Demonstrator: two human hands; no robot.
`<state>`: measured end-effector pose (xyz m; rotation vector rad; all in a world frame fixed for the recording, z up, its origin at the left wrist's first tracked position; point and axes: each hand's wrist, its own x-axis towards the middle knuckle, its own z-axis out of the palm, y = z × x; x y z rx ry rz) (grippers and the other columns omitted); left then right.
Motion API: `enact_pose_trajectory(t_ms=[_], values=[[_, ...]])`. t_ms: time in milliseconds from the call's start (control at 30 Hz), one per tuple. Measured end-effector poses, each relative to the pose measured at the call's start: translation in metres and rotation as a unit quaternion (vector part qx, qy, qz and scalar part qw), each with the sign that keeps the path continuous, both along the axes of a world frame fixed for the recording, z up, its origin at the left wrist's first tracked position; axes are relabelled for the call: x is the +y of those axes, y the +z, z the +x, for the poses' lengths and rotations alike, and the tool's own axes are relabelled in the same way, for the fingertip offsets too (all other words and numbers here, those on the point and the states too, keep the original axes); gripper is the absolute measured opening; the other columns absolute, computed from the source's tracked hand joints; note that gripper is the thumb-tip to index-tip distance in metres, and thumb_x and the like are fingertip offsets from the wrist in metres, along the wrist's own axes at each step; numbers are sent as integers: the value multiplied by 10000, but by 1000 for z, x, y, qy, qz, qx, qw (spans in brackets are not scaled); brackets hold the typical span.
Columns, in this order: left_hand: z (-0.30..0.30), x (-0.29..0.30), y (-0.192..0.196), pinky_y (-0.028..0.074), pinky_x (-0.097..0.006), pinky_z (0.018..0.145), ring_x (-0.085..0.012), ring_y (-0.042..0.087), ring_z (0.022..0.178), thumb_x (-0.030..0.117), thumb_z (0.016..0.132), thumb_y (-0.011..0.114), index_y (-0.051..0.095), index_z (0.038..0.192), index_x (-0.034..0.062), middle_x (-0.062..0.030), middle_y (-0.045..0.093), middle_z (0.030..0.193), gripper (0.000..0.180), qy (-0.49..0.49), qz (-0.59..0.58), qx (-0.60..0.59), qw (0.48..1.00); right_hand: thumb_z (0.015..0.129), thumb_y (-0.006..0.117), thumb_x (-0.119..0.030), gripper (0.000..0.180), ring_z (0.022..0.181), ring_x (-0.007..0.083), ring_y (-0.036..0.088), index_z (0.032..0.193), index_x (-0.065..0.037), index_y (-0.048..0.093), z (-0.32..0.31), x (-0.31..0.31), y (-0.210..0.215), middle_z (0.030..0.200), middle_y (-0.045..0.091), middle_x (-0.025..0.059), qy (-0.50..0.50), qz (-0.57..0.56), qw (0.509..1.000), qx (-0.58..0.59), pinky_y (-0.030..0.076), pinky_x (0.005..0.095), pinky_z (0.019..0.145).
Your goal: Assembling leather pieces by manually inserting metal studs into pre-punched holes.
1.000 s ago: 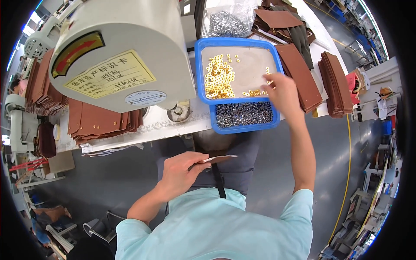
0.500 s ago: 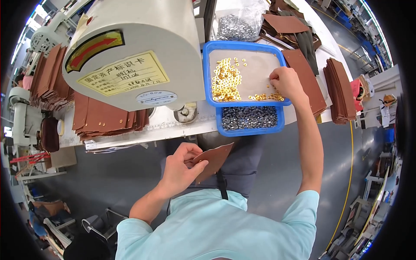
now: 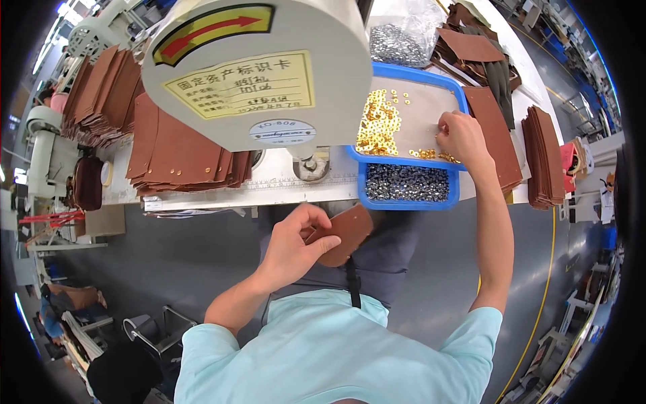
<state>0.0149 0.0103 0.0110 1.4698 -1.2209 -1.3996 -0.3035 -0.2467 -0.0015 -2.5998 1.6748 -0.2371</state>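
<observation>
My left hand (image 3: 296, 246) pinches a brown leather piece (image 3: 351, 232) between thumb and fingers, above my lap and just off the table's front edge. Small holes or studs show near the piece's edge. Over the right part of a blue tray (image 3: 404, 159), my right hand (image 3: 464, 140) has its fingertips drawn together, low by a few gold eyelets. Whatever sits between those fingertips is too small or hidden to make out. Most of the gold eyelets (image 3: 379, 128) lie heaped in the tray's left half.
A large white machine head (image 3: 343, 60) overhangs the table left of the tray. A second blue tray with dark metal pieces (image 3: 407, 182) sits at the front edge. Leather stacks (image 3: 178, 151) lie left, others (image 3: 542, 155) right. A clear bag of metal parts (image 3: 402, 44) lies behind.
The view has shifted, so the machine and table appear farther right. The leather piece in my left hand has turned, showing more of its flat face. My right hand stays low over the tray.
</observation>
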Motion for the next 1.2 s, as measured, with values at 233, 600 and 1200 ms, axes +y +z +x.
enact_pose_trajectory(t_ms=[233, 600, 1200], values=[[1, -8, -9, 528, -291, 897, -98, 623, 1007, 74, 1008, 641, 563, 1407, -20, -49, 653, 1112, 418, -29, 45, 195, 979, 782, 688, -86, 90, 804, 371, 691, 824, -10, 713, -3, -2, -15, 893, 684, 177, 13, -59, 997, -52, 570, 452, 764], [-6, -10, -7, 551, -275, 861, -91, 652, 1005, 168, 1055, 617, 670, 1306, -18, -47, 721, 1142, 317, -3, 84, 237, 968, 721, 711, 38, 151, 690, 218, 708, 852, -36, 694, 64, 124, 23, 818, 711, 109, 128, -79, 917, -369, 573, 329, 599], [-19, 6, -7, 510, -229, 793, -46, 601, 906, 123, 1045, 609, 634, 1359, 3, 4, 718, 1046, 338, -46, 39, 192, 980, 735, 796, 83, 344, 628, 190, 667, 1063, -2, 742, 99, 210, 14, 839, 748, 72, 157, -47, 903, -398, 528, 286, 550]])
